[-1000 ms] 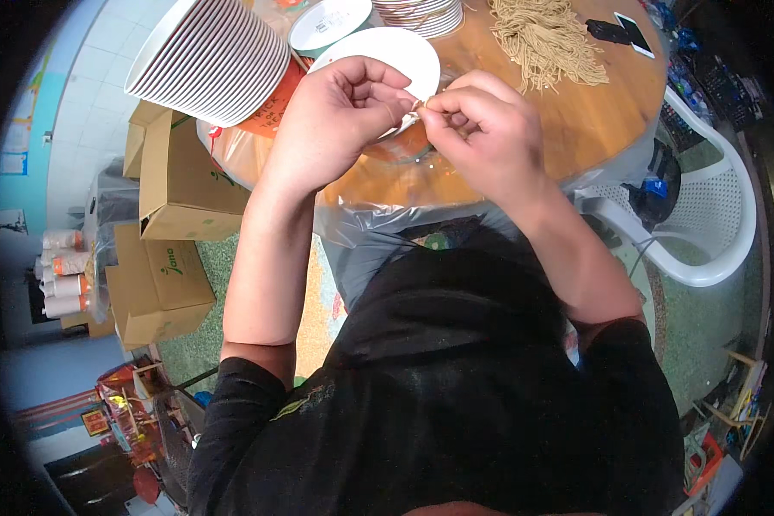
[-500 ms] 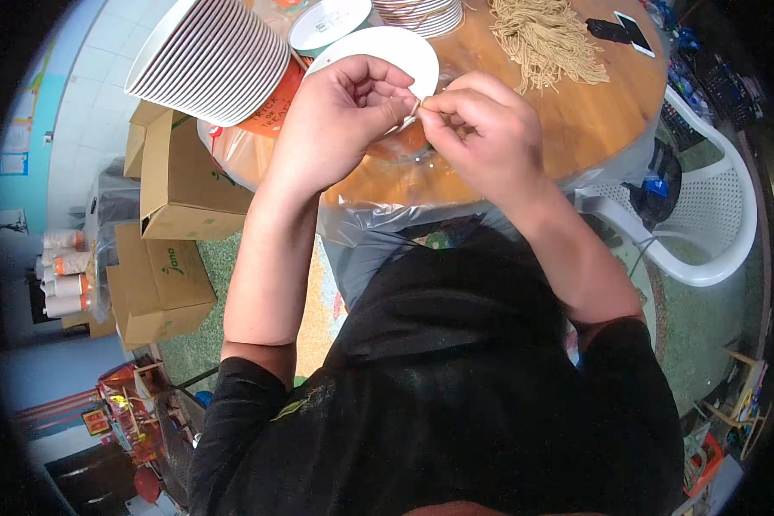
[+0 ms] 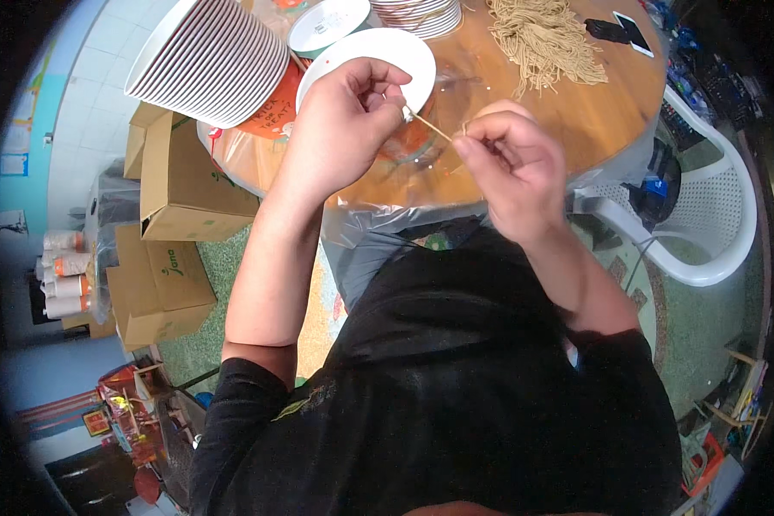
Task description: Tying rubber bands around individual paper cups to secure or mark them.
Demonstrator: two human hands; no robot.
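While both hands hover above the near edge of the round wooden table [image 3: 576, 129], a thin pale string [image 3: 430, 127] runs taut between them. The left hand [image 3: 340, 120] has its grip pressed together on one end of the string, thumb against fingertips, just in front of the white paper plate [image 3: 365, 47] that lies on the table. The right hand [image 3: 512, 163] pinches the other end, its fingers curled tight over it, slightly nearer the person than the left. Under the string a clear plastic sheet [image 3: 421, 176] covers the table edge and hangs down over it. Farther across the table from the plate lies a loose heap of tan strings [image 3: 546, 39], and beyond that a phone [image 3: 623, 30]. Left of the plate a tall stack of striped paper cups [image 3: 211, 60] lies on its side, and behind the plate sits a round lid [image 3: 327, 21]. Below the table's left edge stand cardboard boxes [image 3: 176, 181] on the floor; to its right, a white plastic chair [image 3: 714, 215].
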